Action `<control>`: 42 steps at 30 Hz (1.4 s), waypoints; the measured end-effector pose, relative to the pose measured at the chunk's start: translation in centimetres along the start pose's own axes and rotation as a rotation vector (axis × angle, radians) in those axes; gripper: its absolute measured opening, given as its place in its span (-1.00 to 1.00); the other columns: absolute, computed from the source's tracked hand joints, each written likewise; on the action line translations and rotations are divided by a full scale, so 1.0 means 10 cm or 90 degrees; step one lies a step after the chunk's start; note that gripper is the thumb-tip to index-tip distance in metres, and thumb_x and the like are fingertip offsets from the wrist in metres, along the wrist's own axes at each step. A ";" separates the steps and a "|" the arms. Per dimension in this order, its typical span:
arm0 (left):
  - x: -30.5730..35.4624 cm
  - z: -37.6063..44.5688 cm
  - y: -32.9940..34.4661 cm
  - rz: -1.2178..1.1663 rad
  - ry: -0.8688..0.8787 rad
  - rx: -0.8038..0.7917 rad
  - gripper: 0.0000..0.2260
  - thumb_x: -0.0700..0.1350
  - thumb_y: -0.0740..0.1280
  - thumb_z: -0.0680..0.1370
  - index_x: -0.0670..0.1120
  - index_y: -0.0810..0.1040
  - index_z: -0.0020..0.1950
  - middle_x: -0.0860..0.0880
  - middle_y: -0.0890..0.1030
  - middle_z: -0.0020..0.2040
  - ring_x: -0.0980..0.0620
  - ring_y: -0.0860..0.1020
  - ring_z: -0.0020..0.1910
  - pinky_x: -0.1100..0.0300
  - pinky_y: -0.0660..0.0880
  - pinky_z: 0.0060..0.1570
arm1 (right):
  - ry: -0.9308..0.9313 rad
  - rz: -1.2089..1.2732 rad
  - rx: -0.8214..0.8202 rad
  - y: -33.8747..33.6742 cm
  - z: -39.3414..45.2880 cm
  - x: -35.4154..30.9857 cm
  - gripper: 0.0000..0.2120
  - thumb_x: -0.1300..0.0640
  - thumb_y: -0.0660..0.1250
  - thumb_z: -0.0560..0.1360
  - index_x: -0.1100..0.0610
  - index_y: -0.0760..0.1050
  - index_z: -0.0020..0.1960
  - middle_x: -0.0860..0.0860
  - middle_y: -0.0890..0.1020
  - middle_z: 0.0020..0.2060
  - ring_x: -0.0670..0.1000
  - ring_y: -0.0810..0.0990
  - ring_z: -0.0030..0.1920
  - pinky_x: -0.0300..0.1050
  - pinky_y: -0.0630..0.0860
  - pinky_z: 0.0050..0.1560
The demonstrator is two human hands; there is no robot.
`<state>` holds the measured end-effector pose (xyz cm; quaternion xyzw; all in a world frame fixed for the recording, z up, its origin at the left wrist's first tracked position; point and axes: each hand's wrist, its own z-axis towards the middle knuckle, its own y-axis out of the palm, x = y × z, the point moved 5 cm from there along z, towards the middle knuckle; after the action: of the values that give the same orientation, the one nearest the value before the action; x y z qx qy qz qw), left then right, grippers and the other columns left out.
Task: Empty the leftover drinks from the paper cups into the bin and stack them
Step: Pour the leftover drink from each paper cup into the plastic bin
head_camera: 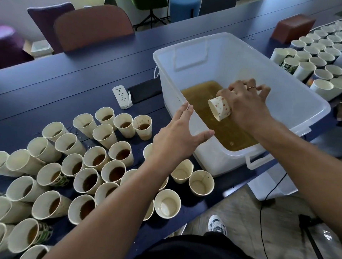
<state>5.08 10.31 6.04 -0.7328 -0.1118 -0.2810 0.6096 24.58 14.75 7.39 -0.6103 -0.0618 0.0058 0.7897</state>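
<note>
Paper cups fill this single head-camera view, which looks down at a dark blue counter [55, 78]. One spotted cup [219, 108], white with small red dots, is held by the right hand [245, 106] over the middle of a large translucent plastic bin [191, 50]. It lies tipped on its side with its open mouth pointing left and down toward the murky yellow-brown liquid [207, 103] pooled in the bin. The right hand's fingers [256, 90] curl around the cup's base end. A ring shows on one of them.

The left hand [177, 137] hovers just at the bin's near left rim, fingers straight and spread, holding nothing.

On the near left of the counter stands a dense cluster of upright cups with dark drink left in them [115, 172]. A few empty cups [167, 203] stand nearest the bin. On the far right, beyond the bin, sit rows of more cups [321, 48].

Handling, as a judgement: these cups look light and thin-walled, easily crushed by a hard squeeze, and likely damp and a little slippery. A gentle hold around the lower body or base seems safest, leaving the rim free for pouring and for nesting into a stack.

Some cups in the near left cluster carry a green and black print [45, 234]; no lettering is readable. A white power strip [122, 97] lies on the counter left of the bin, unlabelled as far as can be seen.
</note>
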 end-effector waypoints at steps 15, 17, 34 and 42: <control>-0.44 -0.16 -0.94 -0.550 -0.041 0.219 -0.78 0.01 0.30 0.67 -0.11 0.59 0.18 -0.02 0.72 -0.14 0.02 0.62 -0.36 0.24 0.51 -0.38 | 0.005 0.327 0.121 -0.75 0.08 -0.86 -0.34 -0.05 0.56 0.39 0.00 0.38 0.40 0.07 0.51 0.29 0.17 0.40 0.32 0.18 0.28 0.25; -0.59 -0.25 -1.06 -0.546 -0.056 0.240 -0.78 -0.01 0.32 0.66 -0.14 0.61 0.16 0.02 0.69 -0.21 0.03 0.61 -0.36 0.23 0.50 -0.40 | -0.044 0.333 0.095 -0.80 0.10 -1.12 -0.33 -0.05 0.55 0.37 -0.01 0.38 0.40 0.05 0.51 0.26 0.17 0.39 0.30 0.17 0.28 0.22; -1.72 -0.90 -0.73 -0.397 -0.238 0.323 -0.91 -0.07 0.46 0.55 -0.04 0.62 0.00 0.05 0.67 -0.29 0.18 0.61 -0.38 0.34 0.49 -0.34 | -0.156 0.498 -0.086 -0.09 0.05 -2.25 -0.74 -0.09 0.32 0.59 -0.01 0.65 0.18 -0.04 0.67 -0.05 -0.07 0.54 -0.11 -0.15 0.51 -0.08; -1.81 -1.05 -0.51 -0.422 -0.237 0.307 -0.93 -0.10 0.41 0.60 0.01 0.65 0.07 -0.02 0.67 -0.10 0.05 0.62 -0.21 0.14 0.56 -0.15 | -0.065 0.406 0.004 0.30 0.31 -2.13 -0.77 0.00 0.26 0.61 0.03 0.65 0.13 -0.02 0.71 -0.04 0.05 0.63 -0.06 -0.10 0.52 -0.10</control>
<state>-15.16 4.67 1.42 -0.5327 -0.5105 -0.2900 0.6095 3.34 16.75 3.33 -0.5955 0.0931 0.2835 0.7459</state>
